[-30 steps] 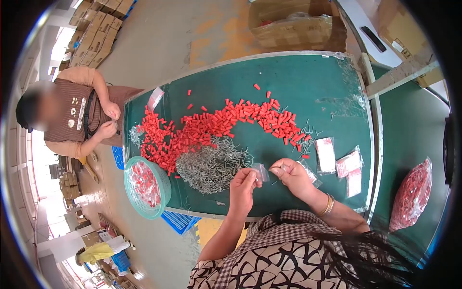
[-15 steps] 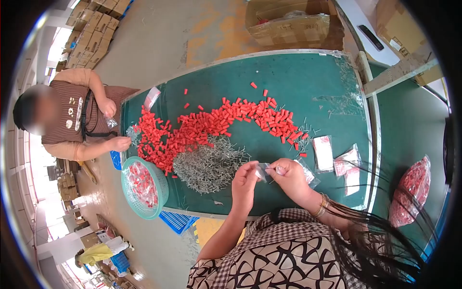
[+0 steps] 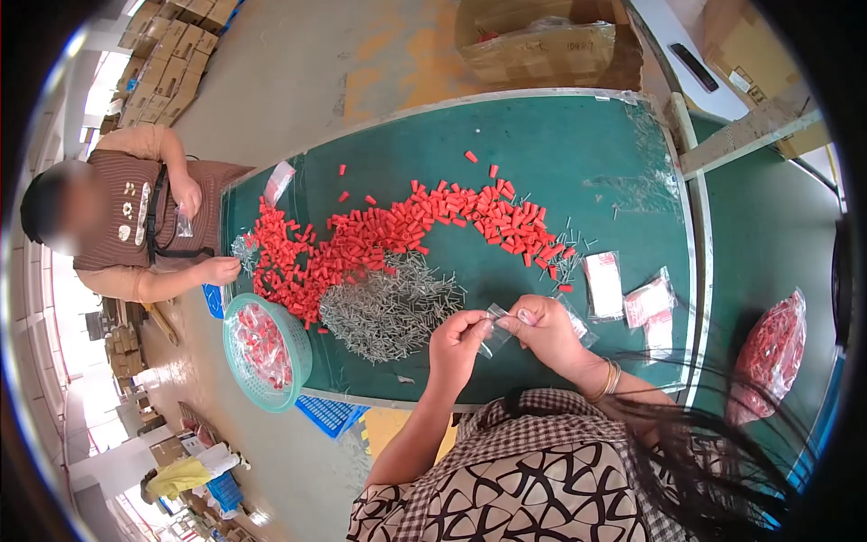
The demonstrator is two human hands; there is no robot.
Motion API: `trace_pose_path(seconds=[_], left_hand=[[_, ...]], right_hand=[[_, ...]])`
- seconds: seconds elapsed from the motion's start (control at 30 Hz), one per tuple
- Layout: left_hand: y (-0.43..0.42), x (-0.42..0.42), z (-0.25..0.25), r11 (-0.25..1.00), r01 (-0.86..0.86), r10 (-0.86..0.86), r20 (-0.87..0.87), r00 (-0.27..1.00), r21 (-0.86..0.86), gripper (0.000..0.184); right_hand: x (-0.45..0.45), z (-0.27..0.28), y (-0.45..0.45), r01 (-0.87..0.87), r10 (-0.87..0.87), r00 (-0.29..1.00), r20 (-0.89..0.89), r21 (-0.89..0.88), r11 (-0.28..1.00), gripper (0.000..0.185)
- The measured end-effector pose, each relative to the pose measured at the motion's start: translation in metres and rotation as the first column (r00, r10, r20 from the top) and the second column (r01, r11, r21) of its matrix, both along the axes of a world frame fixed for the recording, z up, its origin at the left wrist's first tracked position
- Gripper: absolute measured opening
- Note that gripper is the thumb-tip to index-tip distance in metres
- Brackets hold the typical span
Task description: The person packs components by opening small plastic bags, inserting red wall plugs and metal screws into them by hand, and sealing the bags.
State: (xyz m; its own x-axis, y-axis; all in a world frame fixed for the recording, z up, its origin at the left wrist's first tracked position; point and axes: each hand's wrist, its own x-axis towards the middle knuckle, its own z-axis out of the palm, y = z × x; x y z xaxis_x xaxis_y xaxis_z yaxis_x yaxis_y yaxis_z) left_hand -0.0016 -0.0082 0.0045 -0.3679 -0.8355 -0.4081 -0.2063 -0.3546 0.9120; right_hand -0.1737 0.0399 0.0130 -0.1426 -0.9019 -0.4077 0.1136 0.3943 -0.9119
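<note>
Between my two hands, over the near side of the green table (image 3: 379, 144), is a small clear plastic bag (image 3: 493, 338). The fingers of my left hand (image 3: 458, 348) pinch its left edge, and my right hand (image 3: 546, 334) grips the top right. A small pale item shows at my right fingers; its kind is unclear. Just left of my left hand lies a heap of grey screws (image 3: 388, 312), with a long pile of red plastic plugs (image 3: 388, 230) behind it. Beside my right hand is another clear bag (image 3: 578, 321), partly hidden.
White-and-red packets (image 3: 603, 285) lie at the right. A teal basket (image 3: 302, 357) of bagged red pieces stands at the table's left corner. Across the left end, a co-worker (image 3: 135, 212) holds a small bag. A large red-filled bag (image 3: 770, 357) sits far right; a cardboard box (image 3: 542, 59) stands behind.
The clear bag now hangs more spread out between my hands, which are slightly lower. The co-worker's bag hand has moved a little left and up.
</note>
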Motion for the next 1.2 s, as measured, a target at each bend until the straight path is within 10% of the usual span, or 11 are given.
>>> trace_pose_path(seconds=[0.33, 0.73, 1.03, 1.2], left_hand=[[0.0, -0.004, 0.003, 0.999, -0.033, 0.032, -0.053, 0.998, -0.009, 0.011], [-0.02, 0.004, 0.009, 0.992, 0.12, -0.117, 0.066, 0.991, -0.05, 0.012], [-0.008, -0.012, 0.027, 0.638, 0.233, 0.069, 0.357, 0.932, -0.733, 0.017], [0.006, -0.016, 0.014, 0.925, 0.054, 0.023, 0.196, 0.98, -0.376, 0.011]], right_hand=[[0.01, -0.014, 0.002, 0.03, -0.041, 0.99, -0.138, -0.079, 0.996, 0.022], [-0.014, 0.003, 0.0, -0.144, 0.092, 0.941, 0.326, 0.138, 0.98, 0.017], [-0.003, -0.004, 0.003, -0.032, 0.034, 0.998, -0.046, 0.045, 0.998, 0.018], [0.001, -0.005, 0.003, -0.094, 0.004, 0.922, -0.387, -0.212, 0.973, 0.016]])
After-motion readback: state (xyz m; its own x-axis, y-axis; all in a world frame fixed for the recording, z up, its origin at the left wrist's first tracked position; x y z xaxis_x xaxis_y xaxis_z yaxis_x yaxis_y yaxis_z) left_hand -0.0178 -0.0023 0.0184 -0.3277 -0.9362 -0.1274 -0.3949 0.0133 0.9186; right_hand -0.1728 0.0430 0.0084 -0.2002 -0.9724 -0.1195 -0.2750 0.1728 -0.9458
